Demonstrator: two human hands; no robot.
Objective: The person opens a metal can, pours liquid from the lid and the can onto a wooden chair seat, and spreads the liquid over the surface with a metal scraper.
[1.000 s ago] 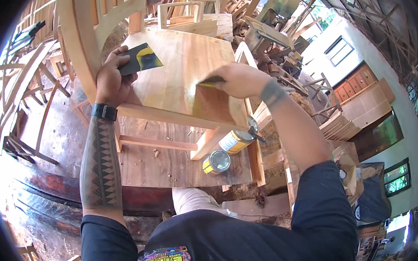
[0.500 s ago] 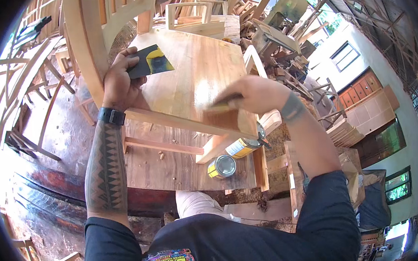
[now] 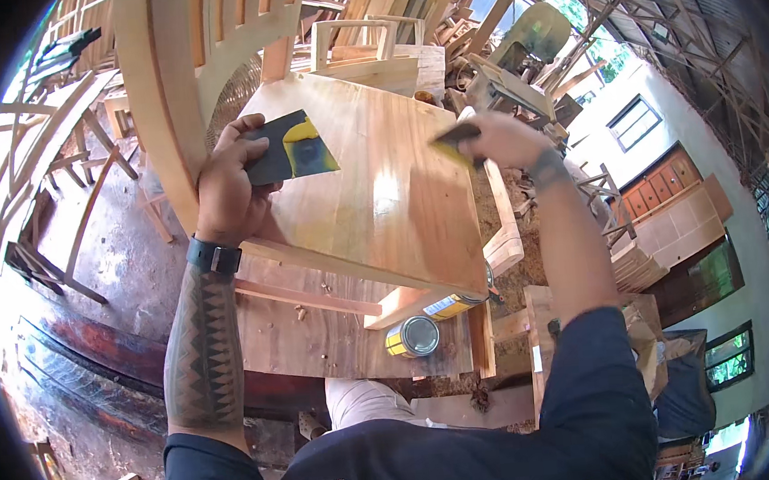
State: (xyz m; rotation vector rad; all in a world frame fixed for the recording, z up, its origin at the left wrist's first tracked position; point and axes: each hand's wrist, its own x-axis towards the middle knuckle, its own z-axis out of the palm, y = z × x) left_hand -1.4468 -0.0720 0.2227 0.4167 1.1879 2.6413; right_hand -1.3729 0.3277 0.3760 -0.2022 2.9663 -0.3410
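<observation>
A pale wooden chair seat (image 3: 371, 170) spans the middle of the view, its slatted backrest (image 3: 160, 95) rising at the left. My left hand (image 3: 233, 175) grips a dark flat plate (image 3: 285, 151) smeared with yellow paste, over the seat's left part near the backrest. At the seat's far right edge, my right hand (image 3: 513, 146) is closed round a small dark spreader (image 3: 454, 139) with yellow along its edge. The right hand is slightly blurred. Whether the spreader touches the wood I cannot tell.
Below the seat, a small can (image 3: 412, 337) and another can (image 3: 452, 307), partly hidden, stand on a wooden board (image 3: 303, 353) with wood crumbs. Wooden frames (image 3: 58, 165) stand at the left. Stacked timber and chair parts (image 3: 516, 79) fill the back right.
My right hand has moved with the spreader from the seat's near right part to its far right edge. The left hand and plate sit slightly lower in view, as does the seat.
</observation>
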